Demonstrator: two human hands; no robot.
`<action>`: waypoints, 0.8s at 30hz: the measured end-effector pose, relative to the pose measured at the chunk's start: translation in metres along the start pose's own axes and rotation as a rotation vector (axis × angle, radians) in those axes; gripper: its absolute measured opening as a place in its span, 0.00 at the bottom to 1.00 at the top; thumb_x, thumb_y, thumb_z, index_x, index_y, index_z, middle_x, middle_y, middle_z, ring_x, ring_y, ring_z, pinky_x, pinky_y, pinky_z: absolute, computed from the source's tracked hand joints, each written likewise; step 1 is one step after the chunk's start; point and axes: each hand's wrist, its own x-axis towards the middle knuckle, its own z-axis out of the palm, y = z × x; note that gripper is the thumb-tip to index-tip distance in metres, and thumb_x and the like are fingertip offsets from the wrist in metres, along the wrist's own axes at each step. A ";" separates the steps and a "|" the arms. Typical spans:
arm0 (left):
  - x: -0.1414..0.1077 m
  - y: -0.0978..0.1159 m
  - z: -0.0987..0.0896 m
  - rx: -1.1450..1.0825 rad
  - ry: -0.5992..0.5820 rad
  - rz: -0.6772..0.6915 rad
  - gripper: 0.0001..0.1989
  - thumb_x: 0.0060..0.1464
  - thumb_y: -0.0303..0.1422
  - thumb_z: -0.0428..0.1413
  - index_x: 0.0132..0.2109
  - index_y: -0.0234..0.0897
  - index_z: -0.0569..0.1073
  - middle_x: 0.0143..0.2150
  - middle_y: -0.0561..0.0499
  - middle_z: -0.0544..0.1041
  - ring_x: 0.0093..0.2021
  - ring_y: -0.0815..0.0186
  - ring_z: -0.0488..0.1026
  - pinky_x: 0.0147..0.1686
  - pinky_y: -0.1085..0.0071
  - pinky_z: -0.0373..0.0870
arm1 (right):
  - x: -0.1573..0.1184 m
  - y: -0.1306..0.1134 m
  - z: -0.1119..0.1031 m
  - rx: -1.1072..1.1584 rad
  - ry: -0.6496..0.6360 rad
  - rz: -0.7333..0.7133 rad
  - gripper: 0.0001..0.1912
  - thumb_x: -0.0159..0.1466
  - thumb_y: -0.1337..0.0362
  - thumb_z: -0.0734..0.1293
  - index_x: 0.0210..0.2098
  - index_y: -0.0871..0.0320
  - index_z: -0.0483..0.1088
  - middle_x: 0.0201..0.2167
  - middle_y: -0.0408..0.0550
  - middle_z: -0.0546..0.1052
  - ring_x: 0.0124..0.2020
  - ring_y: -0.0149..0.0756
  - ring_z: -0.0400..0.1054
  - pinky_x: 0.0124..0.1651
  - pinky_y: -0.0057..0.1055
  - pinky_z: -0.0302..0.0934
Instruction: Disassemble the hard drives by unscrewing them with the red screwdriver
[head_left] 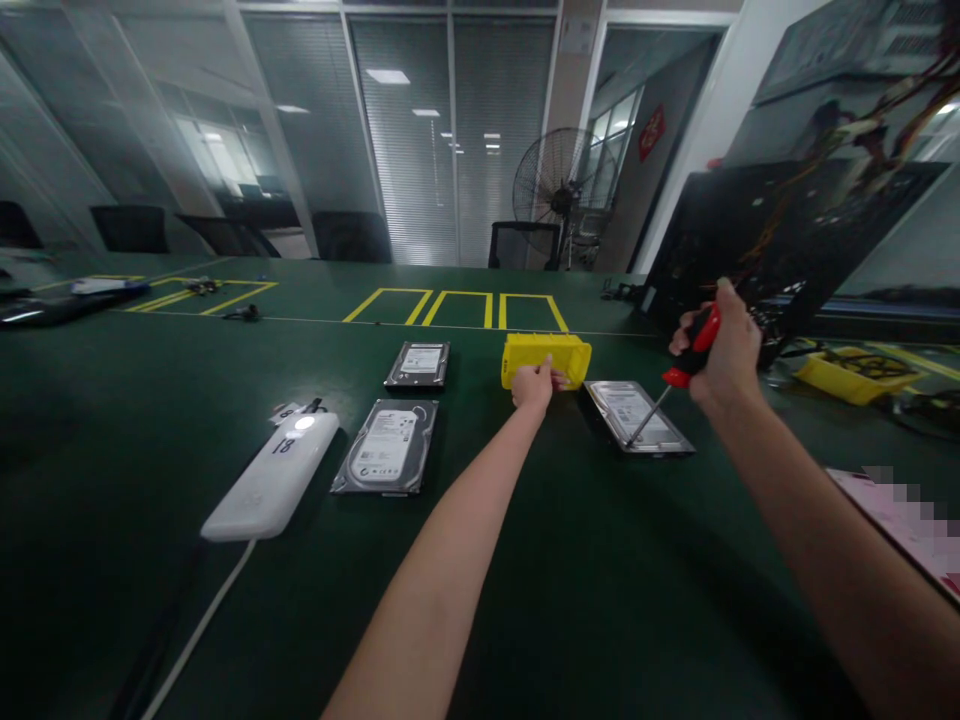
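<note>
My right hand (726,350) is wrapped round the red and black handle of a screwdriver (700,342). Its shaft slants down to the left, and the tip meets the near part of a hard drive (637,416) lying flat with its label up. Further left, my left hand (535,386) is at the front of a small yellow bin (525,350), thumb and fingers drawn together; what they pinch, if anything, is hidden. Two more hard drives lie to the left, a smaller one (418,364) behind a larger one (386,447).
A white power bank (274,478) with a cable sits at left. At right are another yellow bin (855,375) holding dark parts, a pink sheet (900,520) and a large black panel (780,240) with wires. Yellow tape outlines (457,294) mark the green table's far side.
</note>
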 end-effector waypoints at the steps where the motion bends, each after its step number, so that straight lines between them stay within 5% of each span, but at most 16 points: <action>1: 0.004 0.002 -0.002 0.003 0.011 -0.002 0.19 0.63 0.41 0.45 0.40 0.36 0.77 0.35 0.47 0.80 0.37 0.64 0.76 0.38 0.70 0.69 | -0.001 0.000 0.000 -0.007 -0.006 0.001 0.15 0.57 0.53 0.66 0.26 0.58 0.61 0.16 0.38 0.67 0.12 0.25 0.57 0.13 0.24 0.48; 5: 0.001 -0.004 -0.011 0.034 0.004 0.014 0.23 0.64 0.41 0.40 0.37 0.32 0.75 0.37 0.45 0.78 0.36 0.65 0.76 0.34 0.70 0.69 | -0.003 -0.003 0.001 -0.018 -0.010 -0.012 0.15 0.58 0.53 0.65 0.28 0.58 0.61 0.16 0.38 0.67 0.12 0.25 0.56 0.13 0.24 0.49; 8: -0.029 -0.012 -0.026 0.067 -0.103 0.101 0.24 0.62 0.45 0.44 0.27 0.34 0.73 0.27 0.50 0.76 0.29 0.67 0.74 0.33 0.72 0.68 | -0.002 0.000 0.000 -0.025 -0.002 -0.047 0.13 0.59 0.54 0.65 0.28 0.57 0.59 0.16 0.37 0.67 0.11 0.24 0.56 0.13 0.24 0.48; 10: -0.059 -0.013 -0.045 0.133 -0.317 0.266 0.26 0.61 0.46 0.44 0.25 0.34 0.73 0.23 0.52 0.74 0.27 0.68 0.73 0.34 0.71 0.68 | -0.001 0.003 0.000 -0.027 0.008 -0.065 0.13 0.59 0.54 0.65 0.29 0.56 0.59 0.16 0.36 0.66 0.11 0.24 0.56 0.13 0.24 0.48; 13: -0.102 -0.008 -0.087 0.319 -0.590 0.523 0.21 0.61 0.45 0.44 0.36 0.37 0.76 0.31 0.53 0.78 0.32 0.68 0.75 0.38 0.69 0.69 | -0.003 0.000 0.002 -0.036 -0.009 -0.079 0.13 0.58 0.54 0.65 0.30 0.55 0.59 0.17 0.35 0.65 0.12 0.24 0.56 0.13 0.24 0.48; 15: -0.120 -0.009 -0.118 0.546 -0.501 0.573 0.19 0.59 0.46 0.46 0.42 0.40 0.76 0.39 0.51 0.78 0.41 0.63 0.74 0.47 0.61 0.66 | -0.006 -0.011 0.006 -0.071 -0.041 -0.112 0.12 0.58 0.55 0.66 0.32 0.55 0.59 0.18 0.35 0.65 0.12 0.24 0.56 0.14 0.24 0.48; 17: -0.126 -0.019 -0.146 0.723 -0.261 0.542 0.21 0.59 0.46 0.45 0.51 0.41 0.72 0.50 0.49 0.75 0.52 0.58 0.69 0.55 0.53 0.59 | -0.012 -0.027 0.012 -0.197 -0.110 -0.195 0.11 0.58 0.56 0.66 0.33 0.54 0.60 0.19 0.35 0.65 0.12 0.24 0.56 0.14 0.24 0.48; 20: -0.124 -0.046 -0.174 0.949 0.066 0.310 0.37 0.52 0.53 0.49 0.62 0.34 0.61 0.63 0.39 0.61 0.62 0.45 0.56 0.57 0.41 0.49 | -0.022 -0.038 0.019 -0.785 -0.404 -0.323 0.15 0.57 0.52 0.67 0.38 0.55 0.66 0.23 0.40 0.68 0.16 0.26 0.60 0.20 0.27 0.54; 23: -0.125 -0.074 -0.188 0.998 0.085 0.214 0.48 0.47 0.61 0.48 0.66 0.34 0.52 0.68 0.37 0.51 0.66 0.39 0.47 0.58 0.37 0.45 | -0.033 -0.018 0.014 -1.404 -0.781 -0.213 0.23 0.57 0.46 0.64 0.41 0.58 0.70 0.34 0.52 0.74 0.33 0.40 0.70 0.35 0.37 0.64; 24: -0.128 -0.081 -0.191 0.997 0.071 0.188 0.49 0.45 0.62 0.47 0.67 0.35 0.51 0.69 0.38 0.47 0.66 0.38 0.44 0.58 0.37 0.45 | -0.037 -0.006 0.009 -1.529 -0.817 -0.136 0.28 0.58 0.43 0.61 0.45 0.61 0.69 0.38 0.57 0.73 0.36 0.45 0.70 0.36 0.40 0.64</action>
